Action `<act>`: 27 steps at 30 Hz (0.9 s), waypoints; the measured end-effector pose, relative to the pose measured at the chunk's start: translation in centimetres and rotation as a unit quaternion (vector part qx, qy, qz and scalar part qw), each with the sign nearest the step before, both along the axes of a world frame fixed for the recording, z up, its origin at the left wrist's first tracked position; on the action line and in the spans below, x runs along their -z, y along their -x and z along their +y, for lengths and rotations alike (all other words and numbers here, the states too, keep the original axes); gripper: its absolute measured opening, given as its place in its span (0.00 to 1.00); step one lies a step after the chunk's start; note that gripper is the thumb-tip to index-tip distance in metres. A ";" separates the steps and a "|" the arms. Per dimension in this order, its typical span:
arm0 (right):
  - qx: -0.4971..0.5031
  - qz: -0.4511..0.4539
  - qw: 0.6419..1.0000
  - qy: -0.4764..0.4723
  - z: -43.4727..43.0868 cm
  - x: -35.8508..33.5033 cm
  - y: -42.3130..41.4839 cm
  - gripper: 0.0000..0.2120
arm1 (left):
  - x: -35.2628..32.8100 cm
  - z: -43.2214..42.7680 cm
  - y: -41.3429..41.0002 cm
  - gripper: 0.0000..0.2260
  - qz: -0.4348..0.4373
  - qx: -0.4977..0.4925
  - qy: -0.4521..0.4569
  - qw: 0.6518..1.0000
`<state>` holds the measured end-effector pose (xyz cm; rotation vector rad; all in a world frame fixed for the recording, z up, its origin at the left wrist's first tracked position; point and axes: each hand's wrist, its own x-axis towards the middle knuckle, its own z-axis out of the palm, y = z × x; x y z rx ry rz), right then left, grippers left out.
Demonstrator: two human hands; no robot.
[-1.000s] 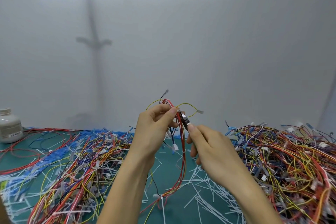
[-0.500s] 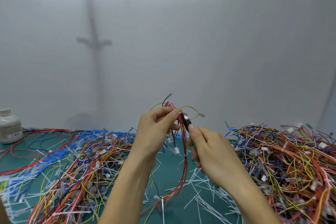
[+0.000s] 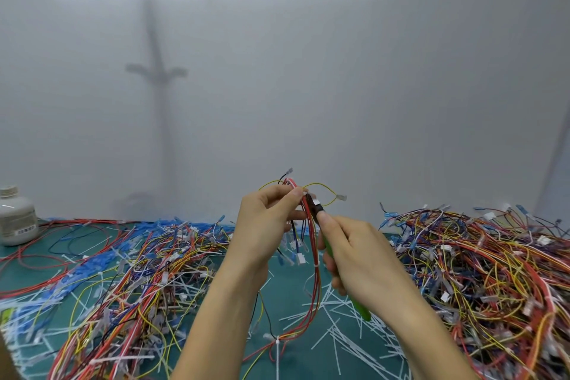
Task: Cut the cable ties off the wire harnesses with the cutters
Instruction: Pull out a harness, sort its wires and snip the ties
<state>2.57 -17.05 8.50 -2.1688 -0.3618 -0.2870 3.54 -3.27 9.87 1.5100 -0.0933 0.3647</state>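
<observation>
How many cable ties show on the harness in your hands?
2: one cable tie midway down the red wires beside the right hand, another at the bottom loop near the mat. One more may be hidden at the cutters.

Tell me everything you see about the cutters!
The cutters have green handles and a dark head with a shiny patch. The right hand grips them, a fingertip near the head, one handle end poking out below the palm. They tilt up and left, tip at the red wires of the bundle that the left hand pinches.
</observation>
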 end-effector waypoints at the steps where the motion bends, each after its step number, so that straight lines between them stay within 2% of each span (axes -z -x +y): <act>1: -0.001 0.003 1.000 -0.001 0.0 0.0 0.0 0.25 | 0.0 0.0 0.0 0.08 0.001 0.002 0.001 1.000; 8: 0.000 0.003 1.000 -0.016 -0.1 -0.1 0.0 0.26 | 0.1 0.2 -0.1 0.09 0.003 -0.001 0.015 1.000; 15: 0.015 -0.006 0.995 -0.100 -0.5 -0.4 -0.2 0.26 | 0.0 0.6 0.0 0.09 0.007 -0.003 0.036 0.999; 17: 0.029 -0.020 0.995 -0.098 -0.7 -0.3 -0.2 0.19 | -0.2 0.6 0.1 0.11 0.012 0.010 0.052 0.999; 19: 0.030 -0.011 0.994 -0.104 -0.9 -0.2 -0.4 0.07 | -0.4 0.8 0.2 0.12 0.018 0.026 0.063 0.998; 21: 0.001 0.015 0.989 -0.145 -0.9 0.0 -0.6 0.02 | -0.5 1.0 0.3 0.12 0.024 0.045 0.071 0.996; 24: -0.047 0.036 0.978 -0.202 -0.9 -0.1 -0.5 0.05 | -0.7 1.2 0.3 0.14 0.029 0.088 0.076 0.993; 27: -0.081 0.042 0.966 -0.241 -0.7 -0.4 -0.2 0.07 | -0.7 1.1 0.3 0.17 0.022 0.103 0.043 0.993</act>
